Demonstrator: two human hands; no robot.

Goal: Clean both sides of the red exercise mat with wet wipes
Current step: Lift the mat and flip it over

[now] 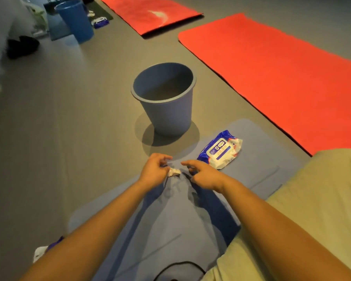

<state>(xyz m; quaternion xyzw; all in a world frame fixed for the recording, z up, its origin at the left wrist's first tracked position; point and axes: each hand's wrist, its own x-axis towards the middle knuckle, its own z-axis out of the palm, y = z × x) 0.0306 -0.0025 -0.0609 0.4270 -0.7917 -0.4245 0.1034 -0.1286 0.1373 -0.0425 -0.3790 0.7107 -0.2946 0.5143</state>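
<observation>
Though half hidden, crumpled wipe [173, 172] pinched in left hand [153, 171]; right hand [204, 176] loose-fingered.

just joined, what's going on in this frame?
A person on the floor pinches a crumpled white wipe in the left hand; the right hand hovers beside it, fingers loose, apparently holding nothing. The wipe pack lies on a blue pad, a grey bin stands just ahead, and the red mat lies flat to the right, with no hand on it.
</observation>
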